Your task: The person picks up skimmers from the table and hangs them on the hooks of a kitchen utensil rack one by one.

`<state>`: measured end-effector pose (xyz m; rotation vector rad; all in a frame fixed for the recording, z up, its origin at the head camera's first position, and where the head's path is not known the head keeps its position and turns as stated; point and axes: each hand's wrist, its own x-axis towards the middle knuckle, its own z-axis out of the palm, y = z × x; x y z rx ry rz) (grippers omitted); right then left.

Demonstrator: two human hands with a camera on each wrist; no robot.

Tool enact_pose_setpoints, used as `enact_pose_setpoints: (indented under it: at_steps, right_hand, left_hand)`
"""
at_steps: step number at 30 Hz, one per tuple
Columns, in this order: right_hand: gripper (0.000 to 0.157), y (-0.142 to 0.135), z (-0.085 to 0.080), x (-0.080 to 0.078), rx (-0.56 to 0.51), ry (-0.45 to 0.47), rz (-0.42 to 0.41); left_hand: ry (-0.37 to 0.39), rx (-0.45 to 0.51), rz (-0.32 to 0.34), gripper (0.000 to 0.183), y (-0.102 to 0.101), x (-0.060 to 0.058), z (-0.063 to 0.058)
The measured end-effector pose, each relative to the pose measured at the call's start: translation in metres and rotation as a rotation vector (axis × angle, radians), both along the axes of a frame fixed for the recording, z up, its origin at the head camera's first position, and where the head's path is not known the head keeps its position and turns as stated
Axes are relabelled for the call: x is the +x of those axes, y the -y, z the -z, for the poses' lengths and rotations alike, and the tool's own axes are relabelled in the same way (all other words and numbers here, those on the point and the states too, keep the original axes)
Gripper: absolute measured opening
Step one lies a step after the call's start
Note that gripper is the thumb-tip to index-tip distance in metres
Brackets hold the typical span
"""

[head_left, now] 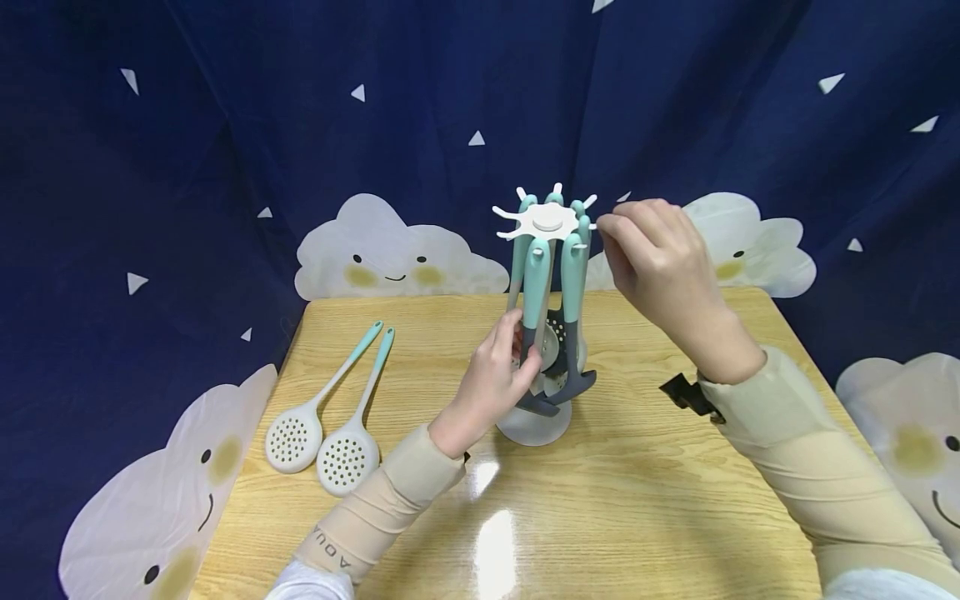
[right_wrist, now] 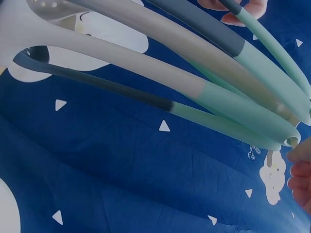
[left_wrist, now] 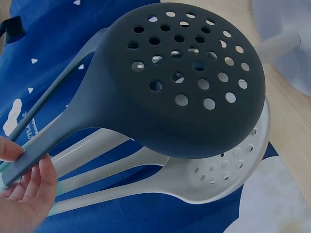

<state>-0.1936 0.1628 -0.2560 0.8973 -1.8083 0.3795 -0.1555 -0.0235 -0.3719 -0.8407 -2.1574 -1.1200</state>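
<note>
A white utensil stand [head_left: 547, 218] with hooked arms holds several hanging kitchen utensils with teal handle ends. My left hand [head_left: 491, 375] pinches the dark lower handle of a skimmer [left_wrist: 184, 77], whose round head is full of holes. Behind that head, a pale skimmer [left_wrist: 214, 182] hangs in the left wrist view. Up at the stand's top right, my right hand [head_left: 660, 258] pinches the tip of a hook arm, thumb against curled fingers. In the right wrist view, a pale handle [right_wrist: 243, 111] hangs by its end hole right beside these fingertips.
Two pale skimmers [head_left: 345, 458] with teal handle ends lie side by side on the left of the wooden table [head_left: 637, 500]. The stand's round base [head_left: 534, 427] rests mid-table. A dark blue curtain [head_left: 450, 100] with cloud figures hangs behind.
</note>
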Motion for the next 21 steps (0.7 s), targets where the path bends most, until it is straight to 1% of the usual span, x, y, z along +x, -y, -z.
enact_pose_setpoints:
  at_steps: [8, 11, 13, 15, 18, 21]
  right_hand:
    - [0.011, 0.0, 0.0, 0.0, -0.004, -0.002, 0.0]
    - [0.012, 0.0, 0.0, 0.0, -0.007, -0.002, 0.0]
    - [0.011, 0.0, -0.001, 0.001, -0.007, 0.001, -0.001]
    - [0.011, 0.0, -0.001, 0.001, -0.006, 0.004, -0.002]
    - [0.012, 0.0, 0.0, 0.001, -0.002, 0.007, -0.004]
    - [0.012, 0.0, -0.001, 0.001, 0.0, 0.003, -0.001]
  left_hand:
    - [0.008, 0.015, 0.017, 0.038, 0.001, 0.0, 0.0]
    - [-0.009, 0.033, 0.031, 0.039, 0.003, -0.001, -0.001]
    - [-0.048, 0.045, 0.033, 0.039, 0.006, -0.004, -0.002]
    - [-0.111, 0.057, 0.024, 0.036, 0.011, -0.008, -0.003]
    - [-0.221, 0.065, -0.023, 0.032, 0.021, -0.016, -0.008]
    - [-0.297, 0.048, -0.102, 0.028, 0.034, -0.028, -0.012]
